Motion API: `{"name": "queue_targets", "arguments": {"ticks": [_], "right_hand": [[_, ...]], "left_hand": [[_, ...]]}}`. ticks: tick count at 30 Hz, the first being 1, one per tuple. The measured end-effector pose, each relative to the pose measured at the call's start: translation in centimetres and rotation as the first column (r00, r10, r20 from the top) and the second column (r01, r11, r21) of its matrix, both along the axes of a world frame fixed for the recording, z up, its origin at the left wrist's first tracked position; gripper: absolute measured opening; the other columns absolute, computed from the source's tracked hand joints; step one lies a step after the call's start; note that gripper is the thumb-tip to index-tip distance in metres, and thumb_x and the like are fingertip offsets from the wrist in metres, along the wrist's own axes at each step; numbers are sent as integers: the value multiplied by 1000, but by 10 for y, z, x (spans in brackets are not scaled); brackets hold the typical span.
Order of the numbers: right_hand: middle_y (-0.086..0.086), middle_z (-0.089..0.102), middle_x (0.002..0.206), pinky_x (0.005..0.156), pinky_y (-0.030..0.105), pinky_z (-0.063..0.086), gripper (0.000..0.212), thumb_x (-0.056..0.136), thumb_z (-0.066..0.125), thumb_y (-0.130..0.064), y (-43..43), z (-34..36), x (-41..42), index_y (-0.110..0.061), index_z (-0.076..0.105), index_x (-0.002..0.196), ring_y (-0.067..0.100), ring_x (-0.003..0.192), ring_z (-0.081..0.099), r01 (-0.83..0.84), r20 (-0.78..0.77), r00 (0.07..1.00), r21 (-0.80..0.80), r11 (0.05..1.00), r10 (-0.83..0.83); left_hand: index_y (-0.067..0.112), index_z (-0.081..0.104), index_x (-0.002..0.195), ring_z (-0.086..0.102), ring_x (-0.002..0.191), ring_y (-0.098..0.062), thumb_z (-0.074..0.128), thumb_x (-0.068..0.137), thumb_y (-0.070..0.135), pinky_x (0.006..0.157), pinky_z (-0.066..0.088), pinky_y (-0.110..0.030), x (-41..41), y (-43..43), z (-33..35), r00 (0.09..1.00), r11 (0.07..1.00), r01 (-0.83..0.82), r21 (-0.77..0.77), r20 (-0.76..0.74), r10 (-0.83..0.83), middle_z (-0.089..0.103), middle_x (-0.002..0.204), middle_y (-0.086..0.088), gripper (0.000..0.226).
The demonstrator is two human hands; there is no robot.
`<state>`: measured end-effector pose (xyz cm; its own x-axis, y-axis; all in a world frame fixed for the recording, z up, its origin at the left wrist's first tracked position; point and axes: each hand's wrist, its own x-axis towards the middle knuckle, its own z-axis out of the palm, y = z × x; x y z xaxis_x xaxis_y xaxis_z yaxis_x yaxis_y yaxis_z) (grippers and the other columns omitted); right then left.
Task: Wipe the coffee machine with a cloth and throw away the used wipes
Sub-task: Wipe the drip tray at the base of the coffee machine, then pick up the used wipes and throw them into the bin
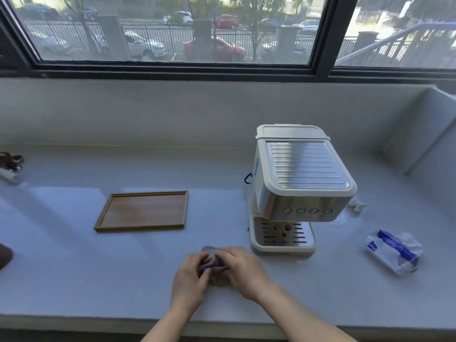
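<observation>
A cream and steel coffee machine (299, 186) stands on the white counter (98, 280), right of centre. In front of it and a little to its left, a bunched purple-grey cloth (214, 261) rests low over the counter. My left hand (191, 280) and my right hand (243, 271) both grip the cloth, left and right of it, and cover most of it. A crumpled white wipe (356, 205) lies on the counter just right of the machine.
An empty wooden tray (143, 211) lies left of the machine. A blue and white wipe pack (393, 250) sits at the right. Dark objects (11, 164) sit at the far left edge. A low wall and a window run along the back.
</observation>
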<state>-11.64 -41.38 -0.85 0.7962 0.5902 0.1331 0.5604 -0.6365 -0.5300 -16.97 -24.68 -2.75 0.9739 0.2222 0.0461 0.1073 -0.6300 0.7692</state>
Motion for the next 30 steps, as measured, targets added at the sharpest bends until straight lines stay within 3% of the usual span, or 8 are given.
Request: {"name": "queue_targets", "arguments": {"ticks": [2, 5, 9, 11, 18, 26, 30], "right_hand": [[3, 61, 132, 99, 31, 45, 46, 83, 61, -31, -4, -11, -5, -20, 59, 128, 24, 115, 57, 29, -22, 999, -37, 999, -30], [6, 46, 147, 112, 30, 32, 57, 88, 61, -28, -11, -24, -8, -21, 47, 142, 25, 132, 44, 81, -61, 994, -97, 992, -87], [5, 33, 156, 119, 29, 18, 66, 91, 59, -35, -12, -23, -7, -19, 34, 150, 22, 142, 30, 113, -129, 983, -151, 982, -132], [5, 32, 157, 119, 31, 20, 67, 90, 59, -37, -13, -20, -7, -19, 34, 149, 22, 142, 29, 107, -123, 984, -178, 978, -130], [-1, 53, 135, 103, 35, 42, 55, 85, 62, -31, -30, 6, -10, -21, 47, 137, 22, 122, 48, 145, -17, 988, -171, 974, -151], [0, 54, 131, 96, 38, 45, 49, 90, 59, -35, -71, 35, -21, -22, 46, 136, 26, 118, 49, 181, 50, 983, -217, 959, -174], [-3, 50, 139, 100, 39, 44, 55, 90, 56, -41, -105, 39, -29, -27, 40, 141, 25, 125, 46, 228, 65, 974, -267, 936, -219]], "left_hand": [[30, 58, 122, 62, 103, -23, 72, 81, 17, 82, 51, -34, -4, 7, -7, 996, 987, 76, 144, -59, -68, 55, 116, 3, 46], [29, 48, 139, 47, 130, -33, 69, 82, 35, 99, 47, -43, -7, 8, -10, 983, 913, 137, 383, -165, -78, 37, 149, -12, 60], [25, 30, 150, 18, 149, -34, 50, 85, 53, 117, 25, -48, -4, 4, -2, 966, 785, 203, 585, -248, -65, 20, 161, -15, 74], [24, 20, 154, 8, 151, -32, 42, 85, 57, 121, 15, -48, -2, 2, 1, 959, 755, 230, 614, -274, -70, 13, 164, -12, 79], [27, 2, 156, -4, 153, -27, 35, 90, 63, 122, 5, -50, 5, -16, 19, 958, 706, 266, 656, -262, -117, 3, 166, -6, 82], [28, 5, 156, 0, 153, -27, 38, 91, 62, 122, 5, -51, 3, -52, 38, 961, 732, 267, 627, -226, -157, 7, 166, -7, 80], [26, 13, 156, 11, 151, -27, 42, 91, 58, 122, 11, -47, -2, -78, 50, 956, 733, 292, 615, -195, -218, 15, 164, -8, 78]]}}
